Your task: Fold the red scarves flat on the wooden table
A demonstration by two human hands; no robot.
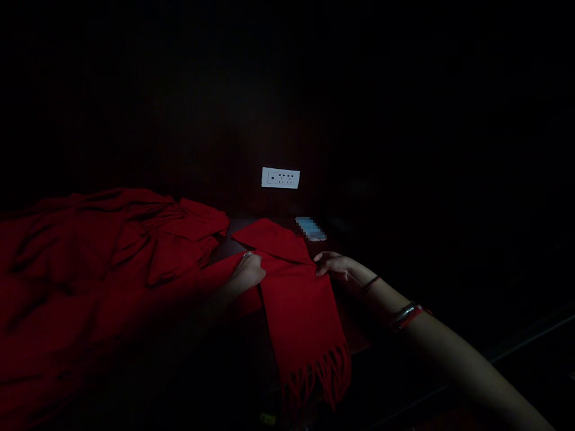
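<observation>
A red scarf (302,311) with a fringed end hangs down in front of me, its upper part folded over. My left hand (249,272), a ring on one finger, is closed on the scarf's left edge. At the opposite edge, my right hand (333,264) pinches the fabric between thumb and fingers. Bracelets circle my right wrist and forearm. From beneath my left hand, a flat band of red cloth runs left to a large crumpled heap of red cloth (103,245); whether it joins the scarf I cannot tell.
A phone (311,228), its screen lit and blurred out, lies just beyond my right hand. Behind it, a white power socket (281,178) is set in the dark wall. A small yellowish item (268,418) shows low down. Most of the surroundings are too dark to make out.
</observation>
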